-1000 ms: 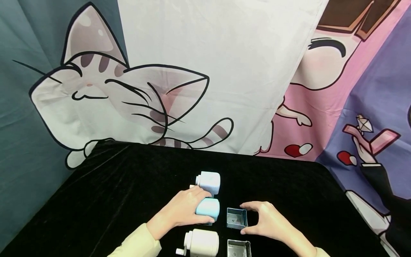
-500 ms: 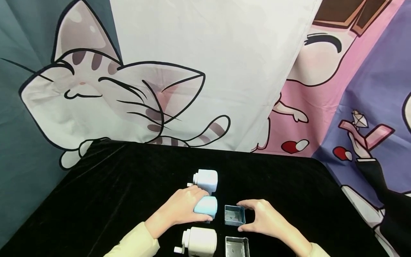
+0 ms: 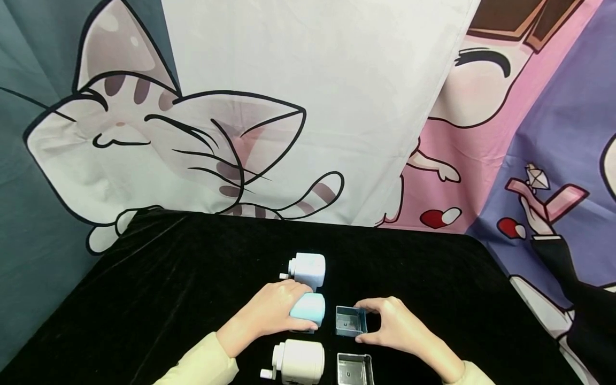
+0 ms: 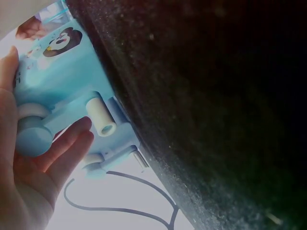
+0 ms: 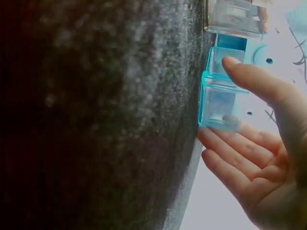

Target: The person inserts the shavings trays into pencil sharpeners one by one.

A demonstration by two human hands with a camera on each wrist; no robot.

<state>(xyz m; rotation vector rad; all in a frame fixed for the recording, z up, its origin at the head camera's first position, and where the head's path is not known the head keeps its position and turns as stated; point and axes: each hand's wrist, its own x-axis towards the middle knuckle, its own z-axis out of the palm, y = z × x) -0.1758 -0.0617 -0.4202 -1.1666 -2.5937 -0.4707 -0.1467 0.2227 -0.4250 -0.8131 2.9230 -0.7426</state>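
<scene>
My left hand (image 3: 271, 313) grips a light blue crank pencil sharpener (image 3: 309, 308) from its left side, thumb along the near side. In the left wrist view its crank (image 4: 100, 116) and a penguin picture on the sharpener (image 4: 62, 42) show beside the fingers. To the right, my right hand (image 3: 397, 329) holds a see-through blue shavings drawer (image 3: 350, 322) between thumb and fingers, the thumb at its near side. The drawer's open top faces up, and it looks empty. A short gap of black cloth separates drawer and sharpener.
A pale lavender-blue sharpener (image 3: 310, 269) stands just behind the held one, and a cream sharpener (image 3: 302, 361) in front. Nearer me, a clear grey drawer (image 3: 355, 369) lies right of the cream one. Black cloth (image 3: 192, 294) covers the table; a printed curtain (image 3: 375, 107) hangs behind.
The head view has shifted slightly, so everything appears a little further left and up. Both hands keep their hold on the sharpener and the drawer.
</scene>
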